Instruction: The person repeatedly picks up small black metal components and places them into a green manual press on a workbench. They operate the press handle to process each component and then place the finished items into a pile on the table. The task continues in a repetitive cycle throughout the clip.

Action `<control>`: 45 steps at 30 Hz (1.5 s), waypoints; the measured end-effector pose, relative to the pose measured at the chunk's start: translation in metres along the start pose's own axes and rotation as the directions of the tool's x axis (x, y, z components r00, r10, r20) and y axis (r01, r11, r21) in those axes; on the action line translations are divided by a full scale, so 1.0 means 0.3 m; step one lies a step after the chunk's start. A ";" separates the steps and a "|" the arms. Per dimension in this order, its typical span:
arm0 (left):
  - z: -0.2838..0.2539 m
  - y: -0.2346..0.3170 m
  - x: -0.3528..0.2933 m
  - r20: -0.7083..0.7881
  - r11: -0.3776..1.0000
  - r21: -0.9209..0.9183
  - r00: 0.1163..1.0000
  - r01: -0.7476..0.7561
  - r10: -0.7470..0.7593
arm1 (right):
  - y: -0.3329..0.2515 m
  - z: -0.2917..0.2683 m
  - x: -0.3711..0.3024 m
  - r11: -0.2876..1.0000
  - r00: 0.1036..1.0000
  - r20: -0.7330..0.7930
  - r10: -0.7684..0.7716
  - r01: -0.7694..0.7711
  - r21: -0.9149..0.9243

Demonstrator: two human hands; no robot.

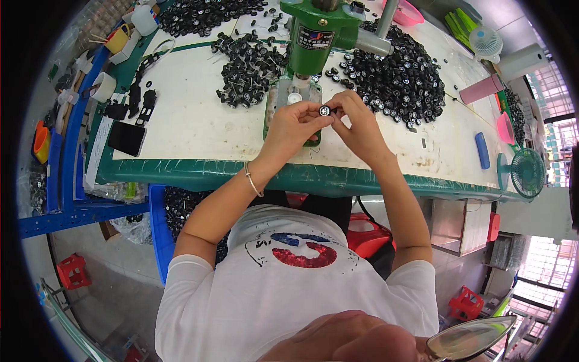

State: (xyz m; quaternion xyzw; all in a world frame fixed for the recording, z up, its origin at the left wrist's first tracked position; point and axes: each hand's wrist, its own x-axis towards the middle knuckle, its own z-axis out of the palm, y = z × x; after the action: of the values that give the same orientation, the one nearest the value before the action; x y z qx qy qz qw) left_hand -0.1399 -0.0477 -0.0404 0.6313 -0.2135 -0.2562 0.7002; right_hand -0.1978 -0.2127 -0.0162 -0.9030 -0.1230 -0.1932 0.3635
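My left hand and my right hand meet in front of a green hand press. Between their fingertips is a small black toy wheel with a silver hub facing up. Both hands pinch it, the left from one side and the right from the other. Right behind my fingers lies the press base, with a white round piece under the ram. To the right spreads a big pile of black wheels. At the left is a heap of wheels on thin metal axles.
Another wheel pile sits at the far left. A black phone and dark plastic parts lie near the left edge. On the right are a blue case, a pink cup and a green fan. Below the table stands a blue bin.
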 end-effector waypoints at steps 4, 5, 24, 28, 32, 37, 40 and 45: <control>0.003 0.002 -0.030 -0.143 0.994 -0.048 0.986 -0.096 0.088 | -0.027 0.004 0.010 0.991 1.000 -0.025 0.016 -0.013 0.135; -0.009 -0.005 -0.029 -0.178 0.985 -0.049 0.972 -0.165 0.154 | -0.036 0.006 0.017 0.977 0.999 -0.023 0.033 -0.028 0.211; -0.257 -0.030 -0.095 -0.243 0.916 -0.393 0.970 -0.086 -0.013 | 0.064 0.180 0.102 0.673 0.924 0.047 0.379 -0.310 0.672; -0.247 -0.009 -0.079 -0.263 0.905 -0.420 0.964 -0.074 -0.044 | 0.040 0.191 0.098 0.791 0.941 0.002 0.338 -0.286 0.542; -0.247 -0.003 -0.073 -0.270 0.919 -0.385 0.962 -0.077 -0.032 | -0.005 0.167 0.123 0.936 0.978 -0.020 0.208 -0.193 0.295; -0.240 0.023 -0.047 -0.255 0.962 -0.241 0.965 -0.126 0.063 | 0.020 0.161 0.123 0.770 0.909 0.072 0.410 -0.387 0.507; -0.218 0.033 -0.011 -0.245 0.982 -0.098 0.961 -0.160 0.132 | 0.027 0.154 0.114 0.665 0.892 0.074 0.447 -0.386 0.639; -0.212 0.043 0.025 -0.234 0.971 0.060 0.942 -0.232 0.239 | 0.033 0.141 0.115 0.832 0.950 0.001 0.311 -0.273 0.484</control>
State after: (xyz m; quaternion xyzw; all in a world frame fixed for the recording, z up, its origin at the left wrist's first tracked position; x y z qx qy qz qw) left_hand -0.0933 -0.0023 -0.0350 0.6386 -0.2056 -0.0893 0.7362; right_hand -0.1524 -0.1871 -0.0351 -0.7850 -0.0134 -0.1338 0.6047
